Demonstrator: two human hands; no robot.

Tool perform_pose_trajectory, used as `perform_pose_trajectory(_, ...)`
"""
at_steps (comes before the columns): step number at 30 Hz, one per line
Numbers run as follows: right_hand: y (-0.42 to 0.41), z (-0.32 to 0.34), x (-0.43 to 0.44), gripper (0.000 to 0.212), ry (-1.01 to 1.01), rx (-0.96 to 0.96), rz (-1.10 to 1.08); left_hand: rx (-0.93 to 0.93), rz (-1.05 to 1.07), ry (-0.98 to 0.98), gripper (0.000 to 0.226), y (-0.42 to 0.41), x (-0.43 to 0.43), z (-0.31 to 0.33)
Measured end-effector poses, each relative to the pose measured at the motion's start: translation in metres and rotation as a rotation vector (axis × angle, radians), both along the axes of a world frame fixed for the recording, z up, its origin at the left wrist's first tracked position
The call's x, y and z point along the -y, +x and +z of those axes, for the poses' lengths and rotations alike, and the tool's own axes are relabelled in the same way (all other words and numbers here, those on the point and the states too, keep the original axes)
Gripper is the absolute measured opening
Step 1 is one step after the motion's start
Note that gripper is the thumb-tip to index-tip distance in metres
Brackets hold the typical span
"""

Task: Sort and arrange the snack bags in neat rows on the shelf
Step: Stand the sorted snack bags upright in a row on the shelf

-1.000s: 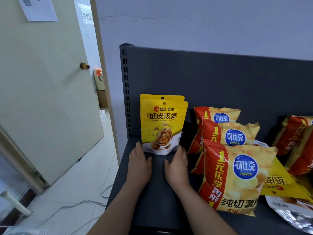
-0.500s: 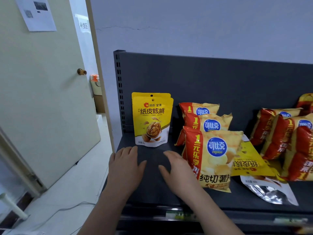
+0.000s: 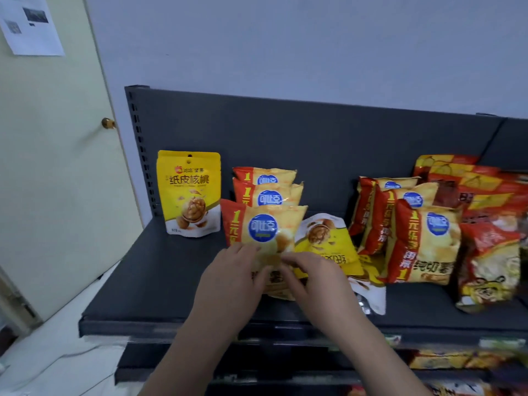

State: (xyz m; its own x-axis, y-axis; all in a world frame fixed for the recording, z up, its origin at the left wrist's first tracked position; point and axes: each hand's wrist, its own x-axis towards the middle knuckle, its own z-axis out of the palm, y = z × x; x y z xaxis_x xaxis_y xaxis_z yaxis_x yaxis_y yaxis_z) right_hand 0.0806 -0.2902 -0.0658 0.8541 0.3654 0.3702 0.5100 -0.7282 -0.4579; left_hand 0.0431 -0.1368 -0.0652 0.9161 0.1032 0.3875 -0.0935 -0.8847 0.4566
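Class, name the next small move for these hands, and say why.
Probably lift the front chip bag aside: left hand and right hand both touch it, and it overlaps a flat walnut pouch lying apart from the upright walnut pouches.

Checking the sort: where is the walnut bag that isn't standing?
Head view, centre: the loose walnut bag lies on the shelf between the front chip bag and the right-hand chip row, its near end under the right hand.
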Motion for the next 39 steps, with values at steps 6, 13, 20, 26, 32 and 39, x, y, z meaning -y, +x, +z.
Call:
perform_pose_trajectory(6,0.038,-0.018,0.108,0.028,-0.137,-0.094,-0.15,-0.172,-0.12,0.046,0.036,0.047,0.099,-0.019)
perform_pose_trajectory(13,0.078,-0.049,0.175,0.013,-0.291,0.008,-0.159,-0.383,-0.145,0.088,0.022,0.115,0.158,-0.039)
perform_pose_trajectory(20,0.097,-0.064,0.192,0.017,-0.289,0.055,-0.106,-0.578,-0.07,0.21,0.036,0.146,0.191,-0.046)
perform_pose_trajectory(26,0.096,-0.061,0.201,0.023,-0.166,0.056,-0.104,-0.357,-0.024,0.166,0.017,0.144,0.185,-0.031)
perform_pose_trajectory(32,0.09,-0.04,0.201,0.042,0.083,-0.096,-0.113,0.13,0.009,-0.051,0.023,0.132,0.185,0.014)
perform_pose_trajectory(39,0.073,-0.021,0.193,0.096,0.029,-0.251,0.033,0.307,0.096,-0.479,0.028,0.122,0.194,0.048)
